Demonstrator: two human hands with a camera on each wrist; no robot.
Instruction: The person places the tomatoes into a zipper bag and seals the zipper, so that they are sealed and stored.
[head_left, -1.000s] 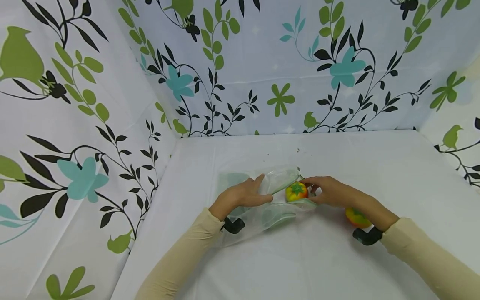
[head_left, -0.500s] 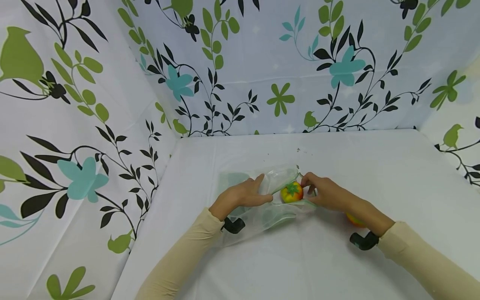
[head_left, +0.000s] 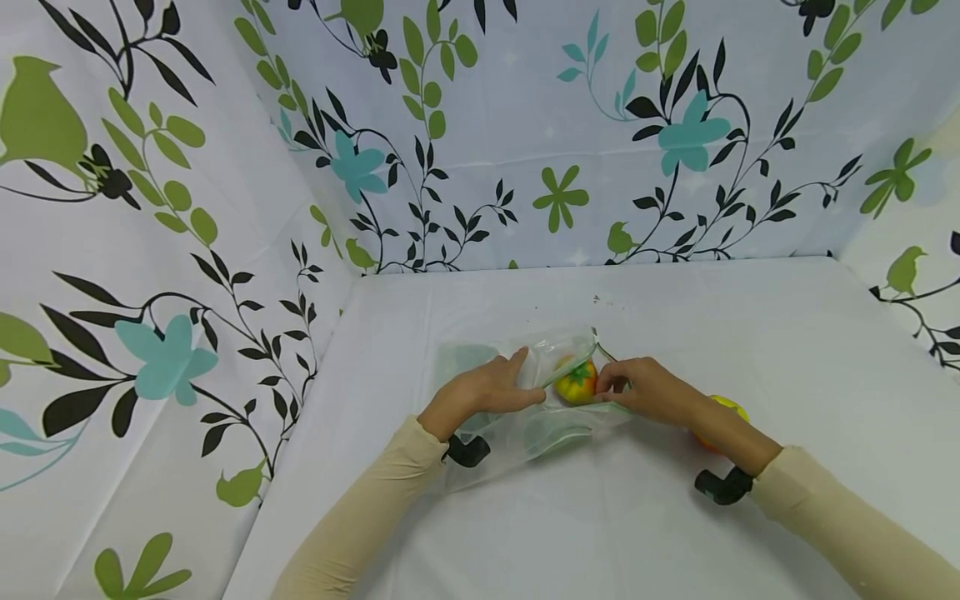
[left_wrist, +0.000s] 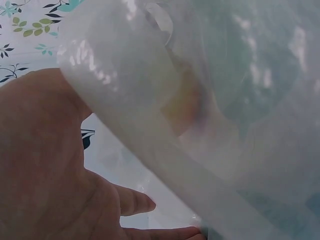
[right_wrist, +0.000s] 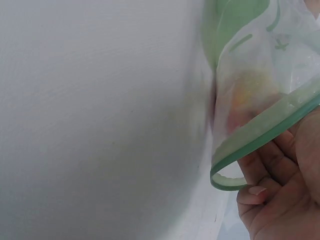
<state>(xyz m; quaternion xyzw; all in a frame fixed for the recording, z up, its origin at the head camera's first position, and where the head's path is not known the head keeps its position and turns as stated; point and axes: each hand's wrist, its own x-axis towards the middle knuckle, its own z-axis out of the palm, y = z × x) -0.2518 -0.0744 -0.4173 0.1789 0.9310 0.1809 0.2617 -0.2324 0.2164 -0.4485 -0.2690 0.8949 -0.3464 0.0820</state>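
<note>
A clear plastic zip bag [head_left: 558, 429] with pale green print lies on the white table, its mouth spread toward the right. Inside the mouth sits a small yellow-and-red fruit [head_left: 576, 383] with a green leafy top, partly covered by the bag's upper layer. My left hand [head_left: 480, 390] rests at the bag, fingers and thumb apart; the left wrist view shows its straight fingers [left_wrist: 135, 200] beside the raised film. My right hand [head_left: 648, 389] reaches in at the mouth, fingertips against the fruit's right side. In the right wrist view, the bag's green zip edge [right_wrist: 272, 132] crosses over its fingers.
A second yellow-and-red fruit [head_left: 726, 408] lies on the table [head_left: 637, 517], partly hidden behind my right forearm. Patterned cloth [head_left: 555, 108] with leaves and birds hangs behind the table and along the left side.
The fruit has moved left, deeper into the bag, with my right hand following it. My left hand stays in place. More of the second fruit shows past my right forearm.
</note>
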